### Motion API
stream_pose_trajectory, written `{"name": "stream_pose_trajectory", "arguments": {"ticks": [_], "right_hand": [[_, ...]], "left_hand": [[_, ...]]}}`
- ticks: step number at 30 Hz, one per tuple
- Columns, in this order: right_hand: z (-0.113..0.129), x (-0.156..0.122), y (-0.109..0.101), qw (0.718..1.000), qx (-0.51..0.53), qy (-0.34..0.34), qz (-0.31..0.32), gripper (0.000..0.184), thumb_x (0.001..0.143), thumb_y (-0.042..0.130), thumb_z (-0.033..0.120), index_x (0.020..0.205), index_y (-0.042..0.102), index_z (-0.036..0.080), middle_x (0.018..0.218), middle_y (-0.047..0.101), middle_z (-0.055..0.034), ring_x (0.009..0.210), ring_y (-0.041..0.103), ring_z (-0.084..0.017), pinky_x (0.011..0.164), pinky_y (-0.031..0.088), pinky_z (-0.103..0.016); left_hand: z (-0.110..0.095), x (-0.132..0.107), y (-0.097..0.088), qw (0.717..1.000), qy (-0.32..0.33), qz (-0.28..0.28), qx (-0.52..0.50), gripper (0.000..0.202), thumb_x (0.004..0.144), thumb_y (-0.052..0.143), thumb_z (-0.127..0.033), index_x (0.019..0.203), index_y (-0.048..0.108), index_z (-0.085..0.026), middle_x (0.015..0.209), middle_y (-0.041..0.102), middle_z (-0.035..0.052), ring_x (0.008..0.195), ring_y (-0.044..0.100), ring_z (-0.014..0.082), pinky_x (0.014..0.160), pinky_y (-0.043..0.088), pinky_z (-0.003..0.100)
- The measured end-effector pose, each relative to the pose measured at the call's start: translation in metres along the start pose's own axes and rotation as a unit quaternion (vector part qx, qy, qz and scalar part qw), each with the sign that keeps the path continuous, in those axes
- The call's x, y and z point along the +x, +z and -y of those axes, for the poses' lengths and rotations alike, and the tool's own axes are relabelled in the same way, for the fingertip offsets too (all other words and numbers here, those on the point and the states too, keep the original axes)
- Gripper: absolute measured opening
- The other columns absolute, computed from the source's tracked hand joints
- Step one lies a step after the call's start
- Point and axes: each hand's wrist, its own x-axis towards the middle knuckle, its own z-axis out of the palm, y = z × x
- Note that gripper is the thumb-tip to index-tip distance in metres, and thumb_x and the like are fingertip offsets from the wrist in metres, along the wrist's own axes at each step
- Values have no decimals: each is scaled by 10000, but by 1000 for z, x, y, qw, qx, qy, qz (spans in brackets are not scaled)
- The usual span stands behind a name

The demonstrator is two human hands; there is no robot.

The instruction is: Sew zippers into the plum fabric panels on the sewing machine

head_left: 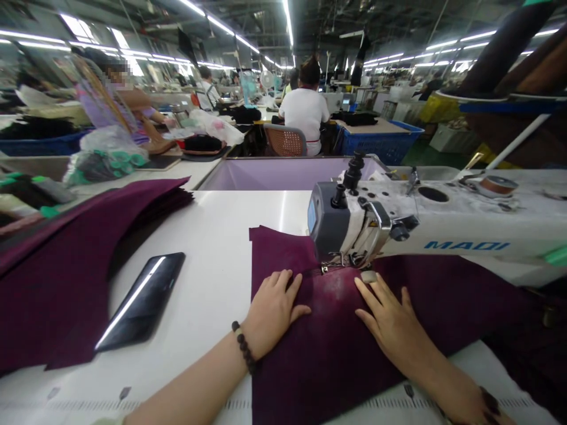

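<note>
A maroon fabric piece [310,366] lies across the white table and under the head of a sewing machine [443,215]. My left hand [275,307] rests on the cloth left of the presser foot [325,268], fingers stretched out and thumb apart. To the right of the foot, my right hand [387,313] lies on the same cloth with its fingers spread. A grey band [368,277] sits on one of its fingers. Between the two hands a pale, chalky patch shows on the fabric. Dark beads [243,347] circle my left wrist.
A black phone [142,301] lies on the table [212,283] at left, beside stacked maroon fabric pieces [57,277]. A lilac-lined bin [274,174] stands beyond the table. Other people sit further off, one in a white shirt [304,112] near a blue crate [376,141].
</note>
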Motion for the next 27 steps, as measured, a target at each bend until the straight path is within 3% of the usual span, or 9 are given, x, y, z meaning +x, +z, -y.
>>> {"name": "stream_pose_trajectory", "arguments": {"ticks": [9, 13, 14, 16, 18, 21, 23, 25, 27], "right_hand": [[-3, 2, 0, 1000, 5, -6, 2, 448, 922, 247, 398, 1232, 481, 175, 1320, 394, -125, 1251, 301, -293, 914, 301, -613], [-10, 13, 0, 999, 25, -36, 19, 441, 922, 253, 405, 1234, 481, 192, 1323, 398, -111, 1245, 322, -287, 908, 332, -606], [-12, 18, -1, 998, 30, -45, 10, 439, 923, 253, 402, 1233, 481, 189, 1313, 411, -112, 1233, 343, -282, 913, 335, -603], [-15, 27, -1, 997, 37, -57, -22, 415, 922, 271, 379, 1204, 504, 183, 1264, 461, -115, 1193, 401, -267, 951, 315, -588], [-19, 34, -1, 994, 39, -69, -80, 380, 915, 297, 347, 1146, 547, 179, 1181, 525, -114, 1142, 455, -257, 984, 307, -556], [-25, 38, 4, 978, 35, -89, -184, 371, 907, 294, 317, 1089, 583, 171, 1075, 582, -114, 1080, 508, -257, 955, 386, -475], [-29, 36, 9, 971, 26, -102, -214, 371, 907, 292, 317, 1068, 597, 179, 1046, 600, -104, 1041, 538, -246, 915, 437, -422], [-31, 34, 16, 973, 21, -102, -206, 360, 907, 305, 323, 1059, 605, 196, 1063, 601, -86, 1025, 551, -229, 896, 460, -384], [-32, 33, 19, 977, 35, -88, -193, 349, 907, 320, 333, 1062, 605, 205, 1095, 592, -71, 1029, 551, -217, 885, 471, -370]], "left_hand": [[1, 6, -4, 1000, -17, 7, -23, 542, 769, 582, -461, 1149, 536, -78, 1162, 540, 175, 1066, 508, 293, 911, 410, 427], [-4, -17, -4, 999, 14, 40, -18, 799, 650, 674, -525, 1242, 448, -38, 1275, 451, 249, 1182, 418, 370, 958, 373, 484], [-5, -26, -1, 998, 52, 41, -20, 879, 621, 697, -532, 1299, 383, -70, 1316, 402, 250, 1200, 387, 394, 937, 383, 517], [-4, -40, 10, 991, 130, 39, 4, 618, 801, 604, -331, 1345, 314, -277, 1366, 372, 149, 1219, 387, 343, 904, 410, 525], [6, -39, 19, 987, 149, 61, 20, 531, 849, 536, -298, 1334, 323, -328, 1357, 387, 127, 1205, 411, 329, 874, 428, 533], [37, 4, 16, 997, 29, 59, 38, 684, 741, 608, -488, 1326, 367, -227, 1372, 350, 174, 1249, 327, 363, 920, 329, 610], [61, 47, 5, 993, -86, -5, 76, 628, 764, 596, -464, 1287, 426, -163, 1362, 358, 207, 1274, 276, 363, 950, 258, 627], [78, 83, -9, 988, -117, -35, 89, 586, 803, 580, -367, 1296, 400, -107, 1371, 314, 252, 1285, 234, 377, 948, 226, 648], [80, 96, -18, 989, -113, -42, 84, 540, 813, 573, -324, 1275, 420, -88, 1345, 352, 262, 1263, 284, 383, 935, 273, 634]]}}
